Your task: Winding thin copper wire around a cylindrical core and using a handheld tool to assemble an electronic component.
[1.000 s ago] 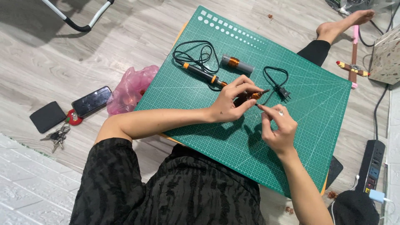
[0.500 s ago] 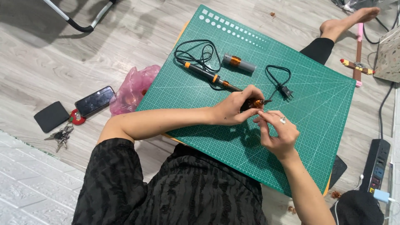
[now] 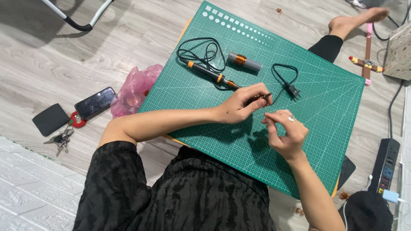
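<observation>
Green cutting mat [image 3: 325, 111], matt and gridded with pale lines, lies on grey wood-grain floor [image 3: 128, 30] and carries the work. 1 soldering iron [image 3: 214, 76], slim black handle with orange bands, rests near the mat's middle; its tip end is closed inside the left hand [image 3: 239, 105], which grips it with thumb and fingers curled round. Compared with half a second earlier, the right hand [image 3: 287, 134] has drawn slightly back from the tip: a small gap now shows between the 2 hands where the fingertips nearly met, so the close joint work at the tip looks paused or just released. Right hand is pinched shut, thumb against forefinger; whether it holds a fine wire or nothing cannot be told. 1 black cord [image 3: 201, 51], glossy and looped, trails from the handle; 1 black plug [image 3: 293, 90] lies just right of the left hand. 1 grey cylinder [image 3: 245, 62] with a copper-coloured band sits above. Off the mat: 1 pink plastic bag [image 3: 135, 87], crumpled; 1 dark phone [image 3: 95, 102]; 1 black wallet [image 3: 50, 119]; 1 bunch of keys [image 3: 62, 139].
</observation>
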